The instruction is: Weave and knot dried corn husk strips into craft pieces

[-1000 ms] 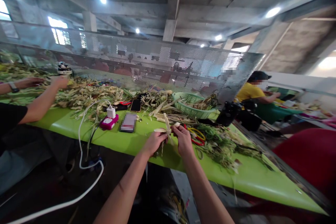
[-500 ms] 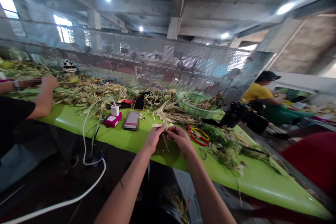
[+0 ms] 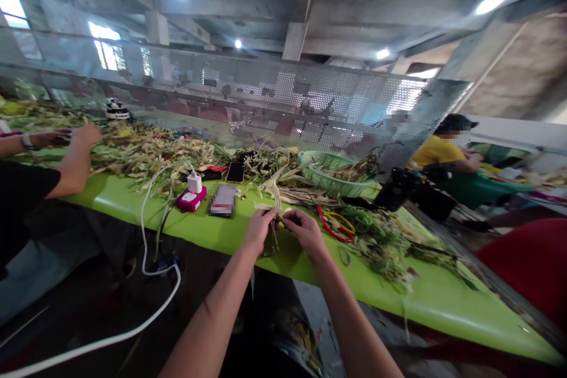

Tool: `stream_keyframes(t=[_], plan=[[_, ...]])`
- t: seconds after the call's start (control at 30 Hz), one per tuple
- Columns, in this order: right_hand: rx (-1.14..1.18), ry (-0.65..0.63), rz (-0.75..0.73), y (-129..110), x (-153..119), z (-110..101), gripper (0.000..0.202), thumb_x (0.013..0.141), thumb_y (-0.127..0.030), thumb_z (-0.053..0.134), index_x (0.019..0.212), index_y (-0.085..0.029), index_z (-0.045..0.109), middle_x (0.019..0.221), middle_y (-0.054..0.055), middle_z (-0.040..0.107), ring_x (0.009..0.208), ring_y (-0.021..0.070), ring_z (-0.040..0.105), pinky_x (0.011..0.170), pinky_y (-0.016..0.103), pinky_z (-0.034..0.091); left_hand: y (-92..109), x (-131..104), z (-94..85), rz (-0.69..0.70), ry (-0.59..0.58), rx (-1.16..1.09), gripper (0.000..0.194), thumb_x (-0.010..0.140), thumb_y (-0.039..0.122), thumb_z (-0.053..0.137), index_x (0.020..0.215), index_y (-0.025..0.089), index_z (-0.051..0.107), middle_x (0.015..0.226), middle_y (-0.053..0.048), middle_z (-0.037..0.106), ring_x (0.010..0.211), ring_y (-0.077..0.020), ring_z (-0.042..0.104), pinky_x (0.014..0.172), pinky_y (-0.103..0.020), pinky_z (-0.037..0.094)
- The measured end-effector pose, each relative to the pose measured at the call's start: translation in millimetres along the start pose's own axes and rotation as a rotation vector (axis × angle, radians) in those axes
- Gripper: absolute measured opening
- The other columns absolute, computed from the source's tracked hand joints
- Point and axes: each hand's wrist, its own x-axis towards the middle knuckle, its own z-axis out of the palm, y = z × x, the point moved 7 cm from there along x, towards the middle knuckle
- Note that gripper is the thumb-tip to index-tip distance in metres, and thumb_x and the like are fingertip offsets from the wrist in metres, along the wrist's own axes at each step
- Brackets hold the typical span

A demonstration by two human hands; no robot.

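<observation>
Pale dried husk strips (image 3: 275,194) rise from between my two hands, above the front part of the green table (image 3: 208,233). My left hand (image 3: 259,230) pinches the strips from the left side. Close beside it, my right hand (image 3: 305,229) has its thumb and fingertips pressed together on the strips. Thin stems hang below the fingertips. A phone with a blurred screen (image 3: 223,200) lies left of my hands, and red and yellow loops (image 3: 336,224) lie to their right.
A magenta power block (image 3: 191,199) holds a charger with a white cable. Behind are a black phone (image 3: 235,172), heaped husks (image 3: 190,155) and a green basket (image 3: 328,174). Green plant matter (image 3: 383,248) lies right. Another person's arm reaches in at left; a person in yellow sits at right.
My right hand's fingertips have shifted slightly at the strips, and the stems below hang a little differently. The view has moved slightly.
</observation>
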Motion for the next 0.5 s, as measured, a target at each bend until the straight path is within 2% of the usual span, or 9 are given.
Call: stream_keyframes(t=[0.13,0.27,0.5], plan=[[-0.027,0.006,-0.011,-2.1,0.8,1.6,0.021,0.066,-0.036,0.074,0.071,-0.018,0.064,0.063,-0.002,0.058,0.06,0.0139,0.049,0.059,0.026,0.038,0.7,4.2,-6.2,0.034,0.025,0.018,0.026,0.068,0.036,0.071,0.064,0.013,0.059,0.053,0.002,0.057,0.044,-0.0063,0.047,0.044,-0.019,0.03],[-0.011,0.006,0.007,-3.0,1.1,1.1,0.019,0.065,-0.034,0.074,0.07,-0.018,0.066,0.061,-0.002,0.059,0.059,0.0138,0.049,0.059,0.026,0.037,1.1,6.0,-5.6,0.029,-0.012,-0.003,0.026,0.068,0.036,0.07,0.063,0.013,0.057,0.054,0.002,0.056,0.043,-0.0055,0.046,0.043,-0.019,0.029],[0.101,0.001,0.082,0.0,-0.3,-2.7,0.035,0.074,-0.051,0.066,0.085,-0.018,0.069,0.068,0.001,0.064,0.057,0.0134,0.052,0.054,0.025,0.037,-2.5,3.3,1.6,-0.01,-0.079,-0.037,0.027,0.07,0.038,0.07,0.078,0.014,0.06,0.065,0.0,0.062,0.051,-0.0078,0.054,0.048,-0.019,0.039]])
